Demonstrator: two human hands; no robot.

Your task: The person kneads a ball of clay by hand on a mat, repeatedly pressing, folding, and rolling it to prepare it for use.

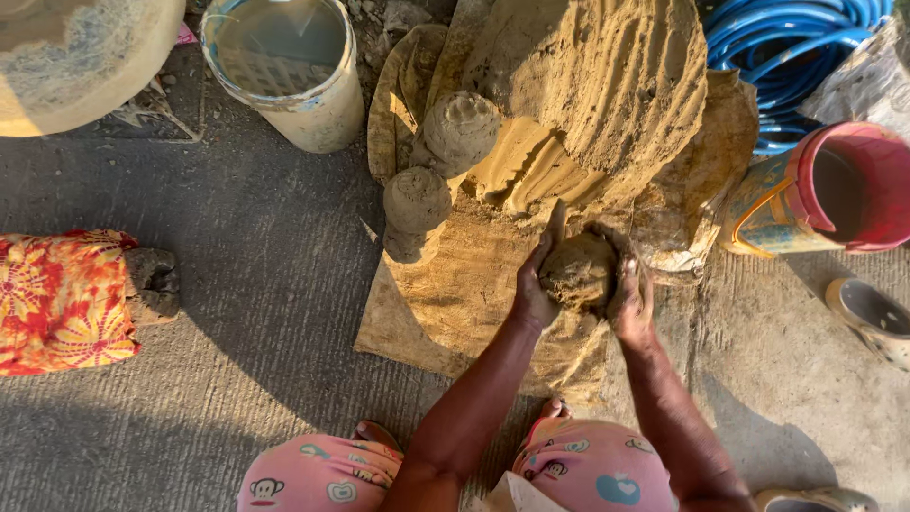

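Both hands are cupping a lump of clay on a muddy sack: the left hand is pressing its left side with fingers curled around it, and the right hand is gripping the opposite side. At the far left, a person in red flowered cloth is resting a clay-caked foot on the concrete floor. Further right, a pale bucket is standing near two shaped clay lumps, which are sitting beside a big clay heap. Right of the heap, a blue hose is lying coiled above a red bucket.
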